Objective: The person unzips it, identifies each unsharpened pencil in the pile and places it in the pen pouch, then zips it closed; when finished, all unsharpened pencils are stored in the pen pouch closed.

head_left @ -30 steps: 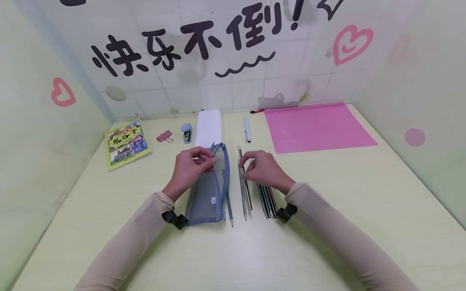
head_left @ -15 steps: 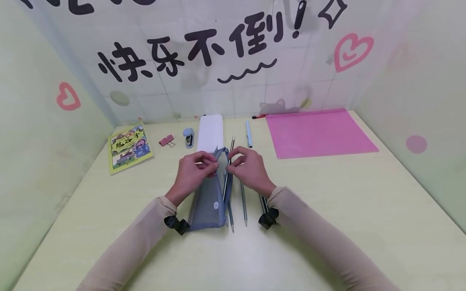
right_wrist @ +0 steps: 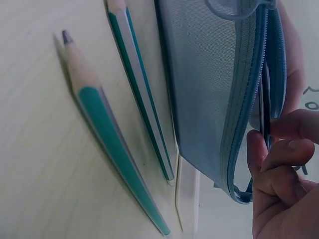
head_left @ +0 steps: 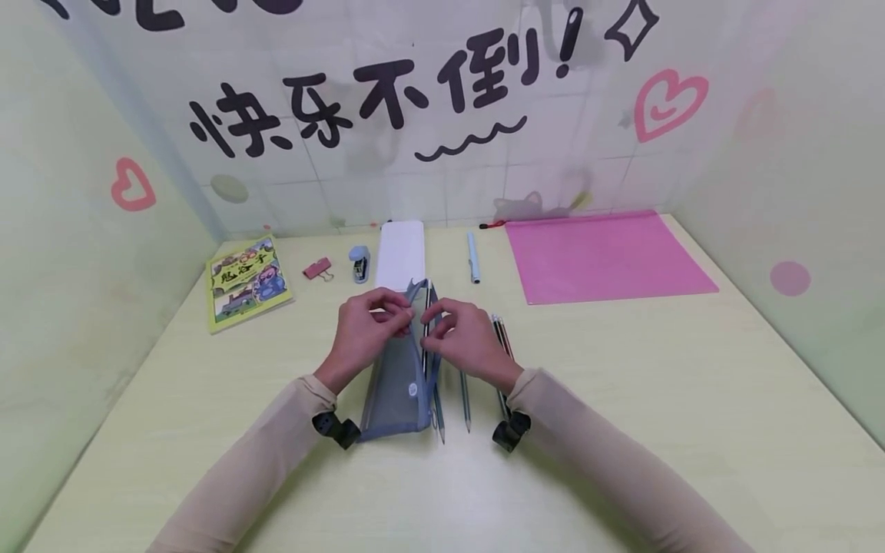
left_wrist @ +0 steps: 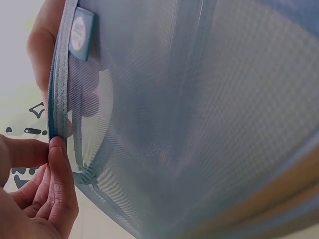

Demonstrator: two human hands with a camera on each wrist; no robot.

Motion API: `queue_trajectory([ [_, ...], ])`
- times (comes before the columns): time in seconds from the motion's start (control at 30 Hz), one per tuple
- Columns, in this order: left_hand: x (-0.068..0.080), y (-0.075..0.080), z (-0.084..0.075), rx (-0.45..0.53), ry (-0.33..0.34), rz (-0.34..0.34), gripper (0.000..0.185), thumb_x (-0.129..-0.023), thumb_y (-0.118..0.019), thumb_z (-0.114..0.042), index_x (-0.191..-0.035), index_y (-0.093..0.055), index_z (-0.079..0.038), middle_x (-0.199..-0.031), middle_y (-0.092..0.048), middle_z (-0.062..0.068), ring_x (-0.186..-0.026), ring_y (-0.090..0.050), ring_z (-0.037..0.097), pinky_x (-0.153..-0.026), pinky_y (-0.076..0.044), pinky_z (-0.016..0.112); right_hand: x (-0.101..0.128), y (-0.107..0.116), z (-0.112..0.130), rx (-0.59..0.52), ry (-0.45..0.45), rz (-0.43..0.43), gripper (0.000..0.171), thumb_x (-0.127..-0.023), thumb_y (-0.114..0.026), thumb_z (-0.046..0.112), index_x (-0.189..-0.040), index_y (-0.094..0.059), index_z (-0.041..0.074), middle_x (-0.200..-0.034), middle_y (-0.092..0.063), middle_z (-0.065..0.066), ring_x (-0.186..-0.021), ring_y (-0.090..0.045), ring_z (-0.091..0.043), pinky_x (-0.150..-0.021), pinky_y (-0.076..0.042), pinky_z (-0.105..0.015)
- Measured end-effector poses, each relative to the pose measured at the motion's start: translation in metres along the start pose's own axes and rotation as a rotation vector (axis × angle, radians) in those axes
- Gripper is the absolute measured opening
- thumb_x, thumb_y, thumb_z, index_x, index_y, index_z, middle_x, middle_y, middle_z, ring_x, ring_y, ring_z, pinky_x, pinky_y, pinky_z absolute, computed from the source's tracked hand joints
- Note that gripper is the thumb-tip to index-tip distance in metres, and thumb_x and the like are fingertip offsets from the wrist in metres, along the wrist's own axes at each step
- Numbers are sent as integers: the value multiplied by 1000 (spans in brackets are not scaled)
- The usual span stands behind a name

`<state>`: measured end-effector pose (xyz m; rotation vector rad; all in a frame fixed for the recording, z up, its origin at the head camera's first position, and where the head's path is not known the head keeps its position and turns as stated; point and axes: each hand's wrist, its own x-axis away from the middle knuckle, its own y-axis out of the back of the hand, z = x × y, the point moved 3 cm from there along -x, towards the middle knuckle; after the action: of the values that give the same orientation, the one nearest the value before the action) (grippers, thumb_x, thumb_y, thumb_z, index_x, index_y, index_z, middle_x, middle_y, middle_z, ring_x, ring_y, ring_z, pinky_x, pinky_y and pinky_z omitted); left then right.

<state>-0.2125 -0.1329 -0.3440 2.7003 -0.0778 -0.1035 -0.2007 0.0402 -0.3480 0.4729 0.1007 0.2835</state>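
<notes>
there, both hands [head_left: 415, 338] pinching: left on soft mesh pouch [head_left: 397, 388], right on slim pencil [head_left: 426, 326]

On the pale green worktop [head_left: 622, 430] the left hand [head_left: 366, 330] pinches the far rim of a grey-blue mesh pencil pouch [head_left: 397, 388] and holds its mouth open, while the right hand [head_left: 465, 338] pinches a dark pencil [head_left: 426, 319] standing in that opening. Just right of the pouch lie two loose pencils [head_left: 465, 399], and a bundle of pencils [head_left: 501, 334] shows beyond the right wrist. Along the far edge, from left to right, lie a picture book [head_left: 245, 280], a pink binder clip [head_left: 316, 269], a small stapler [head_left: 359, 263], a white case [head_left: 399, 253], a pale blue pen [head_left: 473, 257] and a pink folder [head_left: 604, 257].
</notes>
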Motion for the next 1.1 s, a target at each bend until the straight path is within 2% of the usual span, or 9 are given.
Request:
queue_trajectory([
  [0.27,1,-1,1,5,-16,7,18,-93,-71,-14,-109,-69,-5,-98,-70,16,-75,-73,14,-74,-64,28,4,-1,1,-1,5,71,21,-86,-74,9,-106,-69,12,-83,-73,-6,-67,-67,-16,-55,-50,-24],
  [0.43,2,-1,0,5,-30,7,17,-93,-71,-13,-108,-70,-5,-97,-70,15,-73,-73,14,-72,-64,28,4,-2,2,15,45,97,21,-87,-71,7,-108,-68,10,-84,-74,-7,-68,-66,-14,-54,-50,-24],
  [0.63,3,0,-1,17,-29,10,17,-92,-71,-13,-107,-70,-5,-96,-70,16,-73,-73,15,-72,-64,28,3,13,-1,132,129,29,19,-89,-70,10,-108,-71,9,-84,-74,-7,-70,-67,-14,-58,-53,-23],
  [0.8,3,1,-2,33,-30,8,17,-92,-71,-12,-107,-69,-4,-95,-69,16,-72,-73,13,-70,-64,28,5,40,-14,191,106,-13,11,-89,-72,12,-99,-71,7,-81,-72,-7,-68,-63,-14,-60,-52,-25],
  [0.97,3,1,-1,33,-39,6,17,-92,-71,-11,-106,-69,-3,-94,-69,15,-72,-73,12,-70,-64,27,10,60,-34,289,55,83,9,-87,-74,14,-93,-70,8,-77,-68,-5,-64,-56,-13,-55,-46,-25],
  [1.1,3,1,0,25,-35,14,17,-92,-71,-12,-107,-70,-3,-94,-69,15,-72,-73,13,-70,-64,27,12,66,-48,346,7,182,10,-86,-75,13,-93,-70,9,-74,-68,-3,-64,-56,-12,-58,-46,-25],
])
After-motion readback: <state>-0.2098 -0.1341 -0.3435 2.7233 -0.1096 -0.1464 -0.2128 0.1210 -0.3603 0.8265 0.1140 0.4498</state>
